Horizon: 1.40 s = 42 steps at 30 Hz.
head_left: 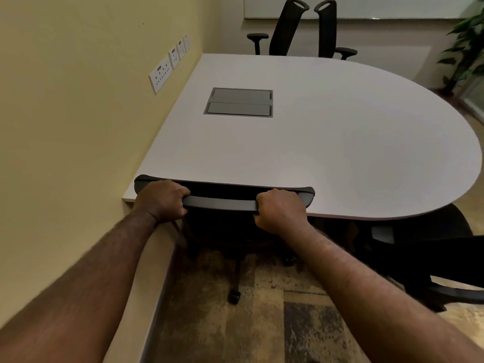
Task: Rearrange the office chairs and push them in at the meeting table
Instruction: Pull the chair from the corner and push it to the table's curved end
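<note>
A black office chair [222,203] stands right below me, its back's top rail against the near edge of the white meeting table [340,142]. My left hand [162,200] grips the left end of that rail and my right hand [280,210] grips the right end. The seat is hidden under the table; one caster and the base show on the floor. A second black chair [429,258] sits at the lower right, partly under the table's rounded end. Two more black chairs [285,27] [327,27] stand close together at the table's far side.
A yellow wall [65,113] with wall sockets [161,73] runs along the left, touching the table's left edge. A grey cable box [239,102] is set into the tabletop. A potted plant [463,45] stands at the far right. Patterned carpet covers the floor below.
</note>
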{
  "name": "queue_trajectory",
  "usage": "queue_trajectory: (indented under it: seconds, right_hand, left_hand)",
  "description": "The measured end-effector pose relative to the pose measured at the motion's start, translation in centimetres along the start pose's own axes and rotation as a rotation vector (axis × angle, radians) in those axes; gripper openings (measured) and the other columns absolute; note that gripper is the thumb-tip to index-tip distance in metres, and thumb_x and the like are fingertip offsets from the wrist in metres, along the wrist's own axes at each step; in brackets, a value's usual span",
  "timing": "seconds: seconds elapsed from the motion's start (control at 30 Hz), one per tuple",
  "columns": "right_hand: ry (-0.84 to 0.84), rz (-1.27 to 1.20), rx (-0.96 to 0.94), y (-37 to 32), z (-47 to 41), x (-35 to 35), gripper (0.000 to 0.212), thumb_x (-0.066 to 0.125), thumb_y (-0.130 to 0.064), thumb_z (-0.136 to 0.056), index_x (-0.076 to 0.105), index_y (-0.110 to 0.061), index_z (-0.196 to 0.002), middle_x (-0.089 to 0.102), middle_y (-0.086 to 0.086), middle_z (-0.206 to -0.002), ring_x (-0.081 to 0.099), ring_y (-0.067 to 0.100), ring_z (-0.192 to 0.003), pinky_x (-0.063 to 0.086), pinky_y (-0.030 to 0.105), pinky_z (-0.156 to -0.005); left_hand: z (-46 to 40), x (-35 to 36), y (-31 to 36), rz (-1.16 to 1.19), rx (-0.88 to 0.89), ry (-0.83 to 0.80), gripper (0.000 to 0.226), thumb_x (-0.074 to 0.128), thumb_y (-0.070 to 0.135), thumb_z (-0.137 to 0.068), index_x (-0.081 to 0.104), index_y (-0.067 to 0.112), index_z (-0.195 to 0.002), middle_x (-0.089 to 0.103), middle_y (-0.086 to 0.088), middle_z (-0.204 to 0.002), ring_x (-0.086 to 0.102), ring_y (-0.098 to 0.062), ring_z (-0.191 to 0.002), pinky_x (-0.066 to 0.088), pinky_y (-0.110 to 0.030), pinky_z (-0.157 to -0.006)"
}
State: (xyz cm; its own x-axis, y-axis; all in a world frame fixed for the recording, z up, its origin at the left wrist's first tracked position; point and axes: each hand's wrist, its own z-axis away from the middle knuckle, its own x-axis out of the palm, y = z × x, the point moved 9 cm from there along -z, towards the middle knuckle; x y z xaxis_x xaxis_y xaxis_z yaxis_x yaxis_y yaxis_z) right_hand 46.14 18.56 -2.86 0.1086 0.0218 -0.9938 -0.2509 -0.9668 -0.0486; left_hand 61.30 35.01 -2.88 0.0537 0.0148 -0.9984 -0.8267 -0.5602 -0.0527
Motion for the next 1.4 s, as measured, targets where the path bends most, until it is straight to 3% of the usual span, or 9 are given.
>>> queue_trajectory:
  seconds: [0.13,0.3,0.47,0.77,1.03,1.4]
  right_hand:
    - [0.117,-0.039,-0.044,-0.2,1.6,-1.0,0.018,0.058,-0.032,-0.075,0.046,-0.020,-0.079,0.061,0.003,-0.083,0.057,0.027,-0.077,0.040,0.037,-0.066]
    - [0.273,-0.045,-0.059,1.0,4.9,-3.2,0.066,0.051,-0.065,-0.077,0.042,-0.018,-0.122,0.045,0.005,-0.123,0.040,0.024,-0.113,0.031,0.047,-0.098]
    - [0.292,-0.049,0.068,5.3,8.0,-5.5,0.086,0.040,-0.080,-0.075,0.033,-0.018,-0.134,0.032,0.005,-0.145,0.021,0.024,-0.137,0.013,0.052,-0.111]
    - [0.255,0.145,0.415,21.3,19.6,-9.6,0.091,0.037,-0.078,-0.077,0.024,-0.017,-0.143,0.011,0.004,-0.157,0.005,0.023,-0.143,0.008,0.056,-0.112]
    - [0.311,0.175,0.676,34.9,34.6,-12.6,0.088,0.039,-0.078,-0.077,0.028,-0.018,-0.140,0.017,0.005,-0.155,0.010,0.023,-0.142,0.007,0.054,-0.111]
    - [0.324,0.218,0.852,48.0,48.4,-14.6,0.090,0.037,-0.079,-0.076,0.033,-0.014,-0.139,0.022,0.008,-0.153,0.016,0.026,-0.140,0.012,0.055,-0.110]
  left_hand:
    - [1.0,-0.6,0.4,0.095,-0.038,0.072,0.028,0.065,0.040,-0.067,0.064,0.018,-0.084,0.063,0.001,-0.081,0.060,-0.026,-0.078,0.048,-0.035,-0.062]
    - [3.1,-3.6,3.4,0.169,0.098,0.348,0.075,0.058,0.077,-0.067,0.050,0.019,-0.113,0.054,-0.001,-0.103,0.049,-0.023,-0.094,0.043,-0.041,-0.075]
    - [1.0,-6.9,8.2,0.210,0.175,0.432,0.081,0.049,0.080,-0.069,0.048,0.017,-0.120,0.055,-0.005,-0.118,0.050,-0.029,-0.109,0.041,-0.047,-0.084]
    - [-6.0,-10.7,23.8,0.270,0.382,0.464,0.093,0.045,0.084,-0.067,0.047,0.011,-0.125,0.057,-0.011,-0.121,0.054,-0.035,-0.107,0.041,-0.050,-0.085]
    - [-9.7,-12.6,43.6,0.304,0.623,0.462,0.091,0.048,0.083,-0.068,0.046,0.012,-0.125,0.056,-0.008,-0.121,0.053,-0.031,-0.107,0.040,-0.046,-0.086]
    - [-11.4,-13.9,64.8,0.343,0.760,0.433,0.091,0.050,0.083,-0.068,0.045,0.015,-0.128,0.055,-0.005,-0.128,0.050,-0.027,-0.116,0.037,-0.042,-0.091]
